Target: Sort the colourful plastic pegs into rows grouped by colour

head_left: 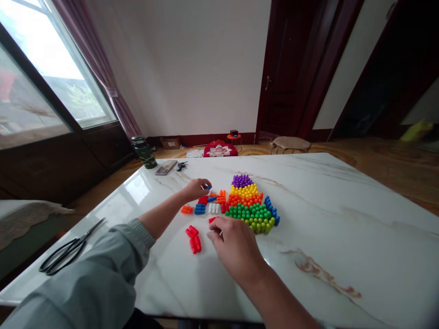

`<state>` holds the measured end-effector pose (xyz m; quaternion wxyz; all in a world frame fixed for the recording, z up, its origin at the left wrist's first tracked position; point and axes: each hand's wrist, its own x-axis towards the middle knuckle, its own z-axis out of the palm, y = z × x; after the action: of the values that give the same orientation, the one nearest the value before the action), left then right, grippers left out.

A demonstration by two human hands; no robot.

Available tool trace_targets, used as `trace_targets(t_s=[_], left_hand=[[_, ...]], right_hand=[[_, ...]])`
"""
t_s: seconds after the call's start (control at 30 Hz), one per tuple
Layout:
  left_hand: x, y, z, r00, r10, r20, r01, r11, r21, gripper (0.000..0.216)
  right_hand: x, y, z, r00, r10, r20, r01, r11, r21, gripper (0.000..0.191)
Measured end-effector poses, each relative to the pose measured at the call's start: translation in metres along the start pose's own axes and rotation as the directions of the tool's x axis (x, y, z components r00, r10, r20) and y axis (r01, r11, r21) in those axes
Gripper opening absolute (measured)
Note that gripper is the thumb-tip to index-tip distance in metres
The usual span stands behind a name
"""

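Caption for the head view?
Left hand at a blue peg, right hand at a red peg, beside a rainbow peg cluster.

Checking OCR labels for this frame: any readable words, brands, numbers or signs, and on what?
No legible text anywhere.
Cardboard box: print, if any, too small to read.
Flat device and camouflage bottle: too blurred to tell.
Coloured plastic pieces, including the blue piece pinched in the left hand: no markings visible.

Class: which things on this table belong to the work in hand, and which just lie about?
In hand: blue piece (left hand), red piece (by right hand), loose pieces, coloured peg cluster.
Lying about: scissors, flask, phone, keys.
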<state>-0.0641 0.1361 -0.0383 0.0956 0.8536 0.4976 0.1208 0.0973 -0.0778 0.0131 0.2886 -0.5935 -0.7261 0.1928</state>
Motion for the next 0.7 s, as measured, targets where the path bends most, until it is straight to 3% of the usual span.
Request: trace_targets(t_s=[0.1, 0.2, 0.33, 0.47, 0.6, 0.7], left_hand=[[-0.038, -0.006, -0.001, 0.994, 0.018, 0.104, -0.02, 1.0, 0.014, 0.032], [-0.061, -0.004, 0.01, 0.992, -0.02, 0.124, 0.018, 1.0, 0.019, 0.037], [-0.066, 0.009, 0.027, 0.988, -0.122, 0.097, 0.127, 0.991, -0.044, 0.044], [-0.062, 0.023, 0.031, 0.972, -0.224, 0.066, 0.233, 0.948, -0.218, 0.036], [-0.068, 0.036, 0.015, 0.947, -0.309, 0.086, 0.31, 0.816, -0.488, 0.019], [-0.086, 0.057, -0.002, 0.934, -0.321, 0.156, 0.338, 0.655, -0.676, 0.028]], right_hand=[[0.001, -0.001, -0.001, 1.0, 0.001, -0.009, -0.001, 1.0, -0.015, 0.01], [0.001, -0.008, 0.004, 1.0, -0.009, 0.0, 0.009, 0.999, -0.037, 0.011], [0.002, -0.014, 0.014, 0.999, -0.043, 0.009, 0.044, 0.997, -0.066, 0.013], [0.011, -0.007, 0.023, 1.0, -0.003, 0.006, 0.004, 0.996, -0.086, 0.012], [0.021, 0.005, 0.025, 0.995, 0.099, -0.032, -0.099, 0.995, -0.024, 0.021], [0.024, 0.009, 0.025, 0.986, 0.135, -0.093, -0.124, 0.986, 0.114, 0.042]])
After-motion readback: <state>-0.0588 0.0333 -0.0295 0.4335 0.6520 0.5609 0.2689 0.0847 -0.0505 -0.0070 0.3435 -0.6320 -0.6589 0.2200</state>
